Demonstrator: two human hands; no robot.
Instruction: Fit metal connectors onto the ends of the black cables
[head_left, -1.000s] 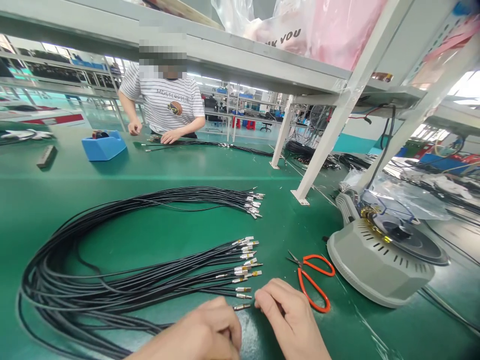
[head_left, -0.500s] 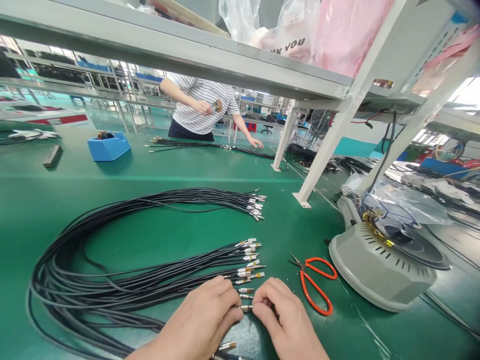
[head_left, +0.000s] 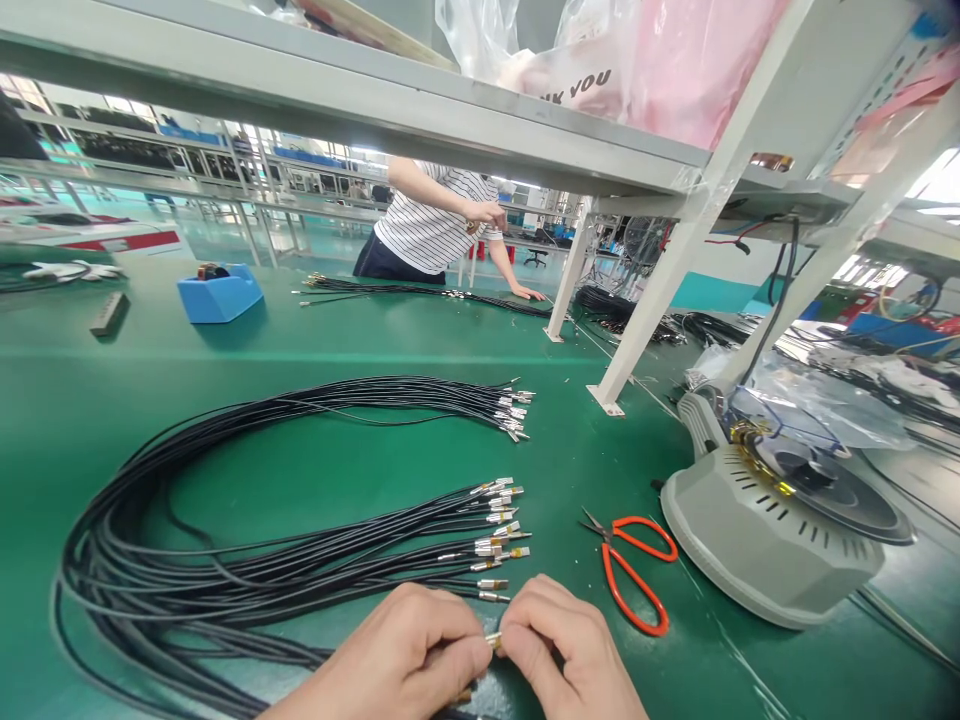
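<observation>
My left hand [head_left: 409, 650] is closed, thumb and forefinger pinching the metal end of a black cable. From the right, my right hand [head_left: 562, 640] pinches at the tip of the same cable connector [head_left: 493, 641], which shows between the two hands. What else the right fingers cover is hidden. Just beyond lie several cable ends [head_left: 499, 520] with silvery connectors, some with amber bands. Their black cables [head_left: 127, 520] curve round in a big U on the green table, and the other ends [head_left: 514, 410] lie farther back.
Orange-handled scissors [head_left: 636, 570] lie right of my hands, beside a grey tape dispenser [head_left: 772, 540]. A blue tape holder [head_left: 220, 295] stands back left. White shelf legs [head_left: 660, 290] rise at the right. Across the table a person in a striped shirt [head_left: 431, 225] leans by another cable bundle [head_left: 420, 290].
Both my hands have moved slightly down toward me with the connector between them. The person across has shifted right, one arm now bent across the body. The cables on the table lie as before.
</observation>
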